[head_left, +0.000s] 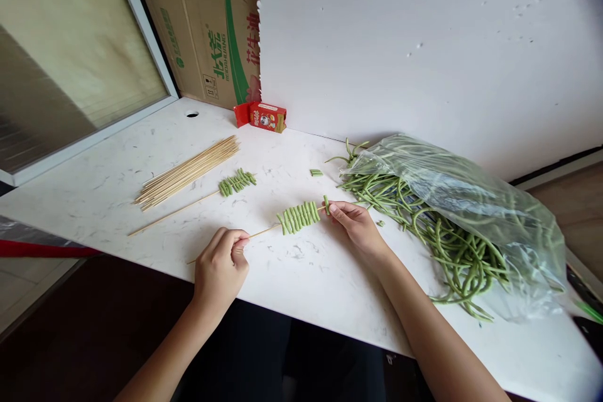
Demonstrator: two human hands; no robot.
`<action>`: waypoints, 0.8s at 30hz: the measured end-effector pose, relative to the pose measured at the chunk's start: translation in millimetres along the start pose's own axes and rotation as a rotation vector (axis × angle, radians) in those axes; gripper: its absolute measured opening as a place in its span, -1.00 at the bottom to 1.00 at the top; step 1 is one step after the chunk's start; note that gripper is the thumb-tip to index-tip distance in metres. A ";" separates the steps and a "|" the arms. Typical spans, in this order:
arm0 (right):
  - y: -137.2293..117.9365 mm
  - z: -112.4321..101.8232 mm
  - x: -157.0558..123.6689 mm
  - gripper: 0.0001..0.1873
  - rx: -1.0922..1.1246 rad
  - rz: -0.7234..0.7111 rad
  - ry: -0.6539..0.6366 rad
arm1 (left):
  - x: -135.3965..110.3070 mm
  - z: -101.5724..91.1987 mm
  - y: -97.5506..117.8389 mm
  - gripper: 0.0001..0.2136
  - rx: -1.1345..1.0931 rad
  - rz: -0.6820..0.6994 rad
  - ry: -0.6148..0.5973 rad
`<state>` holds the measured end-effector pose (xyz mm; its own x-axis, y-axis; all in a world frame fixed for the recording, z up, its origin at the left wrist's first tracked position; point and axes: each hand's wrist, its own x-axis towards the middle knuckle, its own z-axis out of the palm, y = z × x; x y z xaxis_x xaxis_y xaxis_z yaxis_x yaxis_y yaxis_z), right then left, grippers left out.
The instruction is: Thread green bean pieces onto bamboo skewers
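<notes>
My left hand (221, 265) is closed round a thin wooden skewer (264, 231), which slants up to the right above the table. Toward its tip the skewer carries a row of several green bean pieces (298, 218), pushed side by side. At the tip, my right hand (355, 223) pinches one more green bean piece (326, 205) between thumb and fingers; the piece sits at the skewer's point. Behind them lies a second skewer loaded with bean pieces (237, 182). A few short cut bean pieces (316, 173) rest farther back on the table.
A bundle of bare skewers (188, 173) lies at the left. On the right, long green beans (464, 257) spill from a clear plastic bag (527, 232). A small red box (267, 117) stands at the back by a cardboard carton (211, 44). The white table (301, 289) ends before my lap.
</notes>
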<state>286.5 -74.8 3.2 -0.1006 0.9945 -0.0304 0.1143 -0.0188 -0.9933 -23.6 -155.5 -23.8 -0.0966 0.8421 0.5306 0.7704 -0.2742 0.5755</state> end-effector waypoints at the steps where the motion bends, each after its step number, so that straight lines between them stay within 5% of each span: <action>1: -0.2 0.0 -0.1 -0.56 -0.002 0.000 -0.001 | 0.0 0.2 -0.1 -0.85 0.000 0.000 0.001; 24: 0.0 -1.0 -1.4 -0.61 0.005 0.020 0.009 | 0.9 -1.9 1.7 -0.84 0.037 -0.005 -0.014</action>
<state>287.6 -76.0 3.4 -0.0890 0.9948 -0.0494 0.1116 -0.0393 -0.9930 -23.6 -156.1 -21.1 -0.0919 0.8501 0.5186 0.7928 -0.2526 0.5546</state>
